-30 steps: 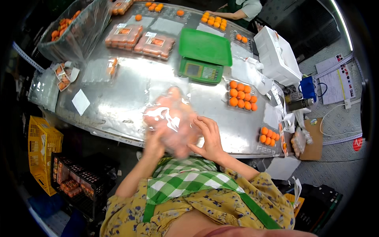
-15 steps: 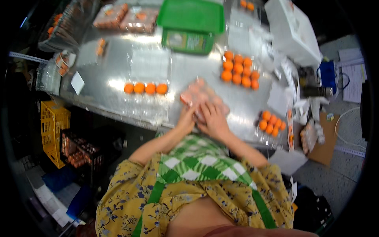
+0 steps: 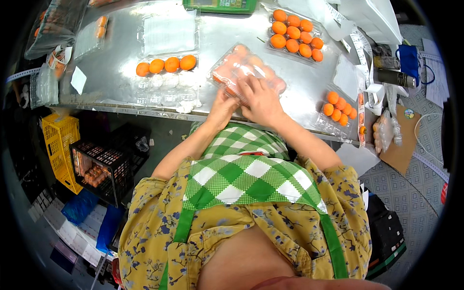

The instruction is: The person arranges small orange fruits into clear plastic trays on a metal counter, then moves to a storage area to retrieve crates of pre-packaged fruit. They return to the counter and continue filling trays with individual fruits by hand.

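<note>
**Both hands on the closed fruit pack at the near table edge**

At far left, a yellow crate [image 3: 57, 145] and a black crate [image 3: 104, 166] sit below the steel table [image 3: 121, 53]. On the table left of the hands lies an open clear tray [image 3: 166, 82] with four orange fruits in its far row.

The left hand [image 3: 223, 107] grips the near-left corner of the closed clear fruit pack [image 3: 246, 67], fingers curled under so I cannot tell how tightly. The right hand [image 3: 261, 99] lies flat and spread on the lid, pressing down. The pack sits directly ahead of both hands, its long axis running from far-left to near-right; the right hand covers more of it.

Further right are a full tray of nine fruits [image 3: 296, 35] and a smaller part-filled tray [image 3: 339, 108].

Compared with half a second ago, the pack lies flatter on the table, and the hands have spread further across it.
</note>
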`<state>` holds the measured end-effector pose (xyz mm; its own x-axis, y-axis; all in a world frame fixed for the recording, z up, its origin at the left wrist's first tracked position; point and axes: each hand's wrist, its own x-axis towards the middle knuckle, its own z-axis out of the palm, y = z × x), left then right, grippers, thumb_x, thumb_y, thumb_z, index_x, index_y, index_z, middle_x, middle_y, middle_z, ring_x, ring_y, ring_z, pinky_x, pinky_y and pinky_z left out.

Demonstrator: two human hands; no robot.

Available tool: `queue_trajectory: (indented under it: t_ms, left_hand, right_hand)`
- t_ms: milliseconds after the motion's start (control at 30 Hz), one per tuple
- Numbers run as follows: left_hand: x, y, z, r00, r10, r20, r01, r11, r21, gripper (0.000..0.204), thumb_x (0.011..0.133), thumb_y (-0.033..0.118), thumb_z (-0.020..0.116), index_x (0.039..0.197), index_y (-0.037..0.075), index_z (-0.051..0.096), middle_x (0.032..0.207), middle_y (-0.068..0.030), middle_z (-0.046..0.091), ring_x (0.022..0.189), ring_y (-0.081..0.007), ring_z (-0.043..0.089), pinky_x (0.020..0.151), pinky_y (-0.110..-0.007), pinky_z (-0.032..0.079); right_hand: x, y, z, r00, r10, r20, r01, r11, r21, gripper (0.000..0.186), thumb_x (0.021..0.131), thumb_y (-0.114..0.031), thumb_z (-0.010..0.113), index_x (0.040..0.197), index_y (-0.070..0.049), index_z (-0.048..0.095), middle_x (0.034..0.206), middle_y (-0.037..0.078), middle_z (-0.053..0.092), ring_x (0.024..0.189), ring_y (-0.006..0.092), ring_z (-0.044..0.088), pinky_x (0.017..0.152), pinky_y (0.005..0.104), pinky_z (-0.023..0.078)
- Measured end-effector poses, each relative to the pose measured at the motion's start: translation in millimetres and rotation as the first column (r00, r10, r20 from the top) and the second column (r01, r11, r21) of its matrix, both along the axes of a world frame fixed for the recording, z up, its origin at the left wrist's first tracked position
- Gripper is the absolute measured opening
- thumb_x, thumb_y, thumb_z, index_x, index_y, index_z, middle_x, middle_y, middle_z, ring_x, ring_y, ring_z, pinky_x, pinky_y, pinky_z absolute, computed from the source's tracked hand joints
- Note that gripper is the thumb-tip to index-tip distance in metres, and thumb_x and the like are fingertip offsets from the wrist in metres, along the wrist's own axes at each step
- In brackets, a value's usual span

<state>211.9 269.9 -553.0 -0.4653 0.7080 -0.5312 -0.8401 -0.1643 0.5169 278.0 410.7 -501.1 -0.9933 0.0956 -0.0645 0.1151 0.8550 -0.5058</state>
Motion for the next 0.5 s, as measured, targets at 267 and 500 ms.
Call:
queue_trajectory:
  t_ms: [267, 500]
  left_hand:
    - [-18.9, 11.8, -23.8, 0.943, -0.004, -0.332, -0.092, 0.957, -0.274, 0.048, 0.087, 0.004, 0.052, 0.131, 0.003, 0.032, 0.122, -0.0108, 0.049, 0.11, -0.0188, 0.051, 0.092, -0.034, 0.043]
    - [-54.4, 18.6, -42.6, 0.901, -0.122, -0.417, -0.075, 0.902, -0.425, 0.039, 0.084, 0.004, 0.058, 0.121, -0.004, 0.05, 0.105, -0.011, 0.059, 0.089, -0.0172, 0.059, 0.076, -0.029, 0.049]
  right_hand:
    - [28.8, 62.9, -53.5, 0.878, -0.411, 0.245, 0.429, 0.903, -0.025, 0.072, 0.076, -0.04, 0.066, 0.125, 0.009, 0.045, 0.108, 0.025, 0.057, 0.098, 0.0368, 0.054, 0.088, 0.0408, 0.044]
    - [56.7, 41.0, -71.3, 0.727, -0.513, 0.455, 0.684, 0.596, -0.421, 0.065, 0.075, -0.039, 0.071, 0.114, 0.011, 0.054, 0.07, 0.012, 0.06, 0.063, 0.0167, 0.059, 0.055, 0.0304, 0.046]
